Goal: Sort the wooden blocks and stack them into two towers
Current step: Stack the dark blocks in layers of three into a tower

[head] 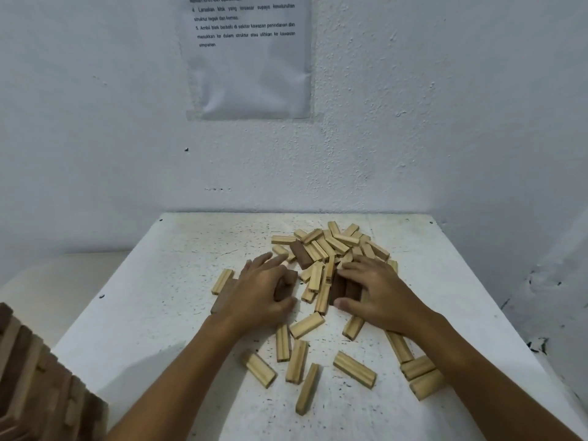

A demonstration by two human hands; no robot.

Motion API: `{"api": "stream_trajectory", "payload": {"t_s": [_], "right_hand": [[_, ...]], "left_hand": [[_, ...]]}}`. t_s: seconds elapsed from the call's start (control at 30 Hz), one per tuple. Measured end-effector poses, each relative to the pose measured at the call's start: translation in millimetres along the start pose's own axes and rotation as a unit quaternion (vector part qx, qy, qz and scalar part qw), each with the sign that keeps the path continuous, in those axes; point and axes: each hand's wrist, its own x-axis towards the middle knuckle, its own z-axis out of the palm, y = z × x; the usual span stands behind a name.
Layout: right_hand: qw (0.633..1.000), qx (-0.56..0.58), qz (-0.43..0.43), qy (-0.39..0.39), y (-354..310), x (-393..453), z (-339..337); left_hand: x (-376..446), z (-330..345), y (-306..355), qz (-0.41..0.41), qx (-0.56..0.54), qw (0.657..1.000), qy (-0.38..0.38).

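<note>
At my near left, a stack of mixed dark and pale wooden blocks (38,377) crowds the corner. The speckled white table (143,313) holds eleven or so loose pale blocks (354,369) nearest me. My left hand (261,291) curls round a dark brown block (284,288); my right hand (378,297) pinches two dark blocks (343,289) between thumb and fingers. Beyond lies the main pile of pale blocks (334,246), too tangled to count, with one dark block (300,254). A printed sheet (248,58) hangs on the rough white wall (445,122).
</note>
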Motion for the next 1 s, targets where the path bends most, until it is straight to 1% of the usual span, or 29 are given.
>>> {"api": "stream_trajectory", "payload": {"t_s": [0.13, 0.3, 0.37, 0.47, 0.63, 0.7, 0.8, 0.93, 1.0], "right_hand": [[1.000, -0.020, -0.012, 0.003, 2.4, -6.2, 2.7], [0.999, 0.007, -0.028, 0.021, -2.3, -11.0, 0.1], [0.999, 0.038, -0.015, 0.032, -7.6, -11.8, -1.1], [0.994, 0.102, -0.008, 0.046, -12.0, -13.9, -2.1], [0.981, 0.172, -0.009, 0.085, -27.6, -29.7, -4.6], [0.978, 0.195, -0.027, 0.075, -39.5, -41.7, -5.8], [0.978, 0.201, -0.051, 0.026, -55.8, -65.8, -3.6], [0.980, 0.182, -0.075, -0.033, -71.7, -101.5, 3.1], [0.980, 0.174, -0.090, -0.045, -77.3, -114.9, 5.7]], "left_hand": [[-3.0, -5.3, -1.2, -0.003, -0.042, 0.999, -0.034], [-4.7, -11.5, 0.3, -0.001, -0.050, 0.998, -0.046], [-4.4, -12.6, 3.1, -0.009, -0.046, 0.998, -0.043], [-4.5, -13.8, 9.7, -0.003, -0.046, 0.999, -0.027], [-15.7, -21.5, 25.9, 0.019, -0.081, 0.996, 0.037], [-29.9, -26.2, 33.3, 0.035, -0.090, 0.994, 0.044], [-59.0, -32.1, 42.5, 0.068, -0.115, 0.991, 0.018], [-105.4, -35.3, 46.0, 0.099, -0.136, 0.986, -0.012], [-123.3, -35.2, 43.4, 0.110, -0.145, 0.983, -0.012]]}}
